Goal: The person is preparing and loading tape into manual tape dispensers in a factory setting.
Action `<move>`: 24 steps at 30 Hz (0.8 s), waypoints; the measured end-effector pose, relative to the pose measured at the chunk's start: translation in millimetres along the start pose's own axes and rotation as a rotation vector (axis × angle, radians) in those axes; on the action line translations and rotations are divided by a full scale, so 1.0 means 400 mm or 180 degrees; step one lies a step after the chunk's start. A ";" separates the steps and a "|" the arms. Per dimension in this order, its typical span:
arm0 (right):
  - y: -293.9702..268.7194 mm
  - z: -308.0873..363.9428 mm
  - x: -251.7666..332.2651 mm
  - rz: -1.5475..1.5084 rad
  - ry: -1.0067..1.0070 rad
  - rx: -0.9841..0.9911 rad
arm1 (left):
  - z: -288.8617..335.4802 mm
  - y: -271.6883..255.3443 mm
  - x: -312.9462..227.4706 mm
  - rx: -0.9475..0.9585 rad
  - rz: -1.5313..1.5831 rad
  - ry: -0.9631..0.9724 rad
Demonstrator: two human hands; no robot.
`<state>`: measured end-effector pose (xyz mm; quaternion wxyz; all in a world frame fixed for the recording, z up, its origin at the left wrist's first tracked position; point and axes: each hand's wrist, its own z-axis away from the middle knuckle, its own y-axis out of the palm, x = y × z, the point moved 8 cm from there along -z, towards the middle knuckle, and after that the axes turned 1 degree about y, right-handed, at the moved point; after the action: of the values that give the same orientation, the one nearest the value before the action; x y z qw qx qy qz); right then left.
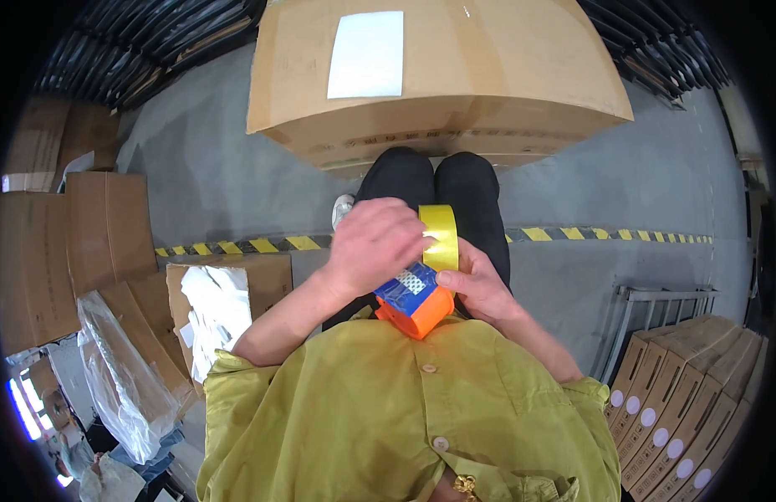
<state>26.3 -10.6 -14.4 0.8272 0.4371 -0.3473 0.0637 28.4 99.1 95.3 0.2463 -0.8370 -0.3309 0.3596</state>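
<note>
In front of my lap is a tape dispenser (pixel 428 314) with an orange body and a blue part carrying a pale checkered patch. A wide roll of shiny yellow tape (pixel 440 227) sits at its far end. My right hand (pixel 482 286) is closed round the right side of the dispenser, its thumb by the lower edge of the roll and its other fingers mostly hidden. From the left, my left hand (pixel 375 244) reaches across with curled fingers, slightly blurred, and its fingertips touch the yellow tape's left side.
A large cardboard box (pixel 455 58) with a white sheet (pixel 365 54) on top stands ahead of my knees. An open carton of white material (pixel 216 314) is on the left, near clear plastic wrap (pixel 125 376). Stacked flat cartons (pixel 681 402) and a metal rack (pixel 656 305) are on the right.
</note>
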 end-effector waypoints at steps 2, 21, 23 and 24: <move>-0.013 0.010 -0.011 0.0205 0.0088 -0.0086 | 0.057 -0.059 0.037 -0.0547 0.0009 -0.0813; 0.016 0.001 0.001 0.1453 -0.0301 -0.0258 | 0.258 0.020 0.073 -0.0443 0.3193 -0.2479; 0.025 0.013 -0.009 0.1520 -0.0142 -0.0285 | 0.188 -0.034 0.027 -0.0669 0.3059 -0.1836; 0.012 0.014 -0.021 0.1614 0.0030 -0.0277 | 0.165 -0.052 0.016 -0.0682 0.3026 -0.2128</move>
<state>15.2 -10.2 -14.5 0.8044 0.2997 -0.4444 0.2561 -26.4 129.1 65.0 -0.1453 -0.7549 -0.0137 0.6394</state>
